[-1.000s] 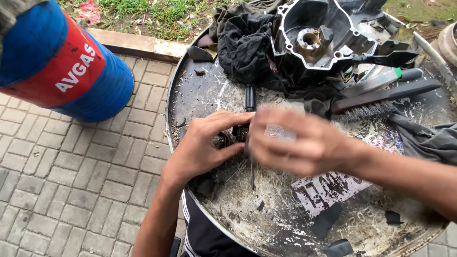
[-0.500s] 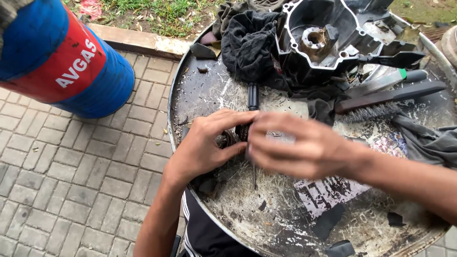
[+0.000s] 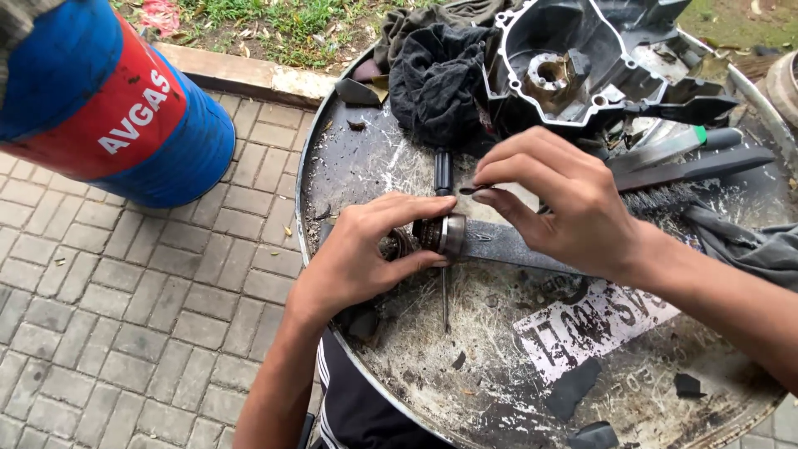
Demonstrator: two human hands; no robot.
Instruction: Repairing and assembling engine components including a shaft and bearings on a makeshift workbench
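The left hand [image 3: 366, 254] is wrapped around a small round metal part [image 3: 440, 234] — thumb on top, fingers below — holding it just above the round drum-top surface [image 3: 332, 166], near its left edge. The right hand [image 3: 565, 199] hovers just beside it, fingers pinched narrow on a tiny dark piece [image 3: 471, 189] that is too small to identify. A screwdriver [image 3: 443, 249] lies on the surface under both hands, its black handle pointing toward the far edge. At the far side sit a dark crumpled rag [image 3: 436, 79] and a grey engine cover casting [image 3: 573, 66] — a wire brush [image 3: 665, 199] lies to their right. A blue and red drum [image 3: 108, 100] lies on the paving beyond the left edge.
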